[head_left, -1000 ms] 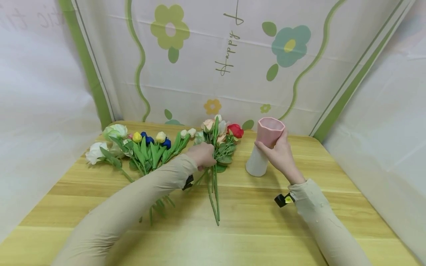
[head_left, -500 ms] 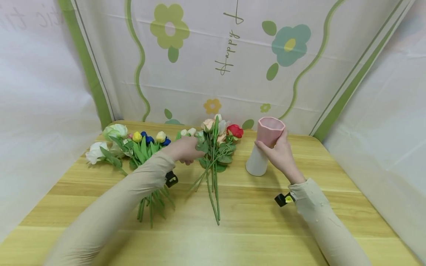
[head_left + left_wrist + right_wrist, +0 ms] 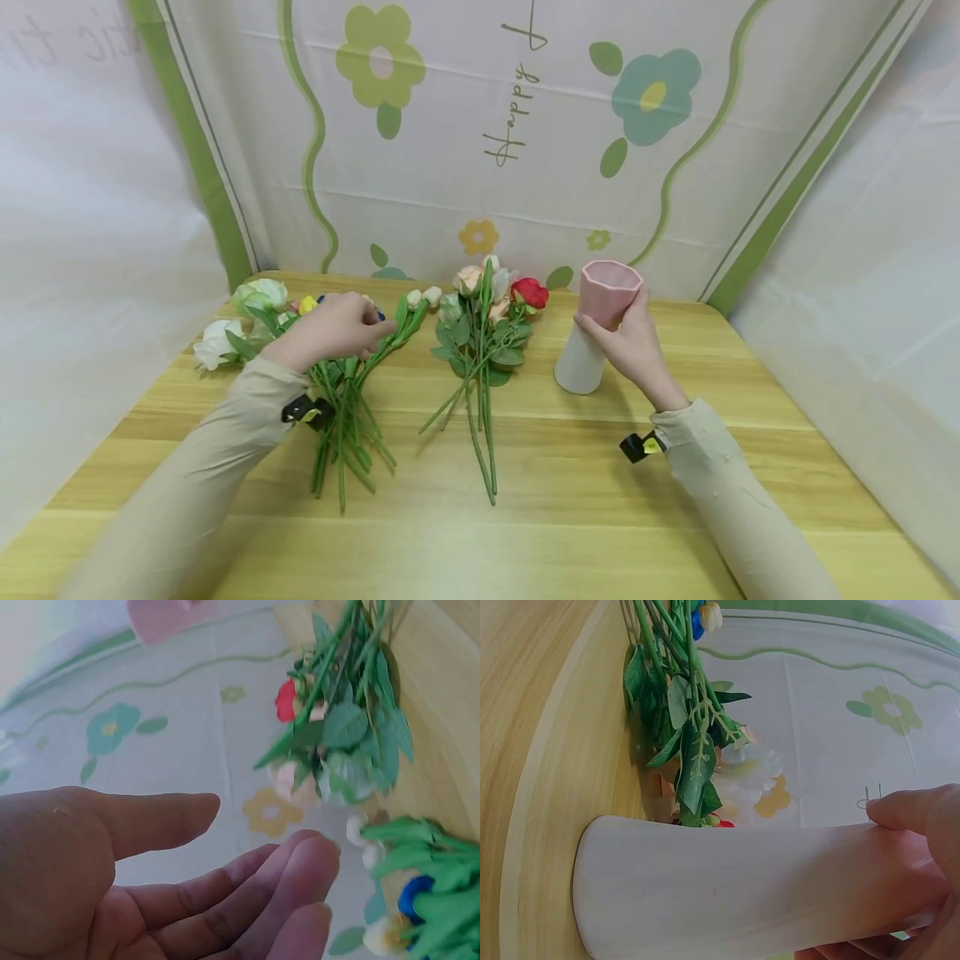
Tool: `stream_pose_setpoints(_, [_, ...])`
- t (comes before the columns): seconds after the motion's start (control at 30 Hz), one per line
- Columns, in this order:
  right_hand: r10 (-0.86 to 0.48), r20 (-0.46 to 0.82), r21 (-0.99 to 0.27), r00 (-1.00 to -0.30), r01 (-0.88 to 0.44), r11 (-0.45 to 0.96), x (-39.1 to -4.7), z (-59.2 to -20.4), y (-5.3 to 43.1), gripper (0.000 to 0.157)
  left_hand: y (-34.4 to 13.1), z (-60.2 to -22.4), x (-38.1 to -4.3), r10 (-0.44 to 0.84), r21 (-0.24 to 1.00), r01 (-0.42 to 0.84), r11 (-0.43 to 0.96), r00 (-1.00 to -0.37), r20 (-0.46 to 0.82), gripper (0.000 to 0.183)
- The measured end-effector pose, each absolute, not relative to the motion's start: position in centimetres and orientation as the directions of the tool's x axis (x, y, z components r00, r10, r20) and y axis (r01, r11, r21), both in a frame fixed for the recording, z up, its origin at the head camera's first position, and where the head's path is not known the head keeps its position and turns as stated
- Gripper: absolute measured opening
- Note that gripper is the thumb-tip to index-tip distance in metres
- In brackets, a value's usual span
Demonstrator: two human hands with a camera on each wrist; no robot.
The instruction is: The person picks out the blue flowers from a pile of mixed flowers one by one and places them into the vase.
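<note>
The right hand (image 3: 633, 348) grips the pink-and-white vase (image 3: 602, 303), likely to steady it, while the left hand (image 3: 339, 327), loosely spread, hovers near white tulips (image 3: 415, 300).

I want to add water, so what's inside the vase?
Only the upper pink inner wall of the vase shows, and nothing sticks out. The vase's front hides the bottom, so I can't tell what lies there.

Head looks down; 2 wrist views share flowers (image 3: 483, 321).
</note>
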State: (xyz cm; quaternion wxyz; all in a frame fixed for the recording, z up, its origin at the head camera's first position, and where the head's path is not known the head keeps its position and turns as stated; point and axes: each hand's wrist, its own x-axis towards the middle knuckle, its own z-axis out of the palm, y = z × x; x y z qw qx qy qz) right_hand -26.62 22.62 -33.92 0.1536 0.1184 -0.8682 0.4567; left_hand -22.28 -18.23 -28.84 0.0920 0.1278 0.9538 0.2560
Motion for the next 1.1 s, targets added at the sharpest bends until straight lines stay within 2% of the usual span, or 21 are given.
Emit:
stream_pose_setpoints(0.17, [-0.062,0.373,-0.754,-0.926,-0.342,0.561,-26.7,-34.0,22.7,0.097,-20.7,-29.9,-21.8,0.265,0.527,0.187,0.829,-0.961,-0.076,0.042])
stream_pose_setpoints(0.37, [-0.065,0.367,-0.752,-0.928,-0.337,0.567,-26.7,-34.2,22.7,0.099,-22.2,-30.8,-21.8,0.236,0.533,0.135,0.835,-0.964,-0.125,0.042])
stream_pose_setpoints(0.57, [-0.060,0.371,-0.748,-0.927,-0.337,0.572,-26.7,-34.0,22.5,0.100,-23.6,-31.1,-22.4,0.216,0.499,0.131,0.857,-0.969,-0.116,0.029])
stream_pose_setpoints(0.77, [-0.054,0.370,-0.748,-0.928,-0.332,0.575,-26.8,-34.0,22.5,0.101,-23.8,-31.5,-22.9,0.233,0.489,0.146,0.860,-0.965,-0.123,0.035])
stream_pose_setpoints(1.1, [-0.051,0.372,-0.749,-0.927,-0.332,0.573,-26.8,-34.1,22.6,0.099,-23.1,-32.8,-23.2,0.252,0.479,0.124,0.869,-0.944,-0.214,0.026])
